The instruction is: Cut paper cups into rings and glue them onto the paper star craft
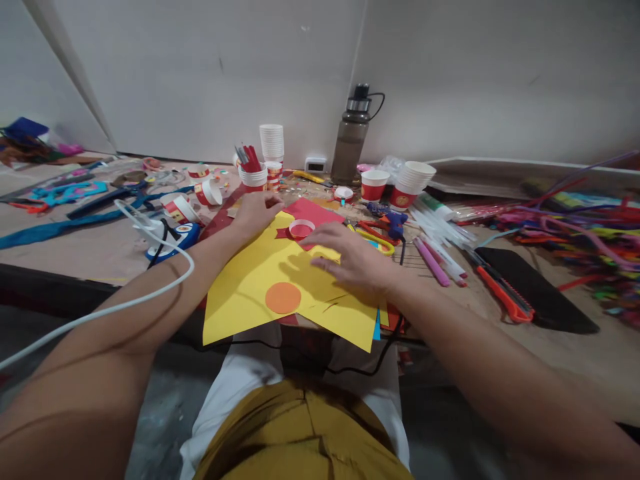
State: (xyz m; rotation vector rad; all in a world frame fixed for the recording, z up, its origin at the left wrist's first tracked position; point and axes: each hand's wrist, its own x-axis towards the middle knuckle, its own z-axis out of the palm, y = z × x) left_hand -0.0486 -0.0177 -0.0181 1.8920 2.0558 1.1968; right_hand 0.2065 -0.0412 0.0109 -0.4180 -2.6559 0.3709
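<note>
My left hand [256, 212] is at the upper left edge of a yellow paper sheet [250, 283]; its fingers are loosely stretched and nothing shows in them. Over the sheet's right half hovers my right hand [353, 257], fingers apart and empty, casting a shadow. By its fingertips is a small round piece with a white rim and red inside [302, 229], perhaps a cut cup base. It sits on red paper [320, 209] with a dark red cut piece [283, 233] beside it. An orange paper circle [283, 298] lies on the yellow sheet, whose front edge overhangs the table.
Behind stand a paper cup of red pencils [253, 175], stacked cups [271, 141] and a bottle [350, 137]. At right lie a glue gun [393, 219], markers [433, 262], a cutter [505, 293] and a black phone-like slab [540, 287]. A white cable [165, 287] crosses my left arm.
</note>
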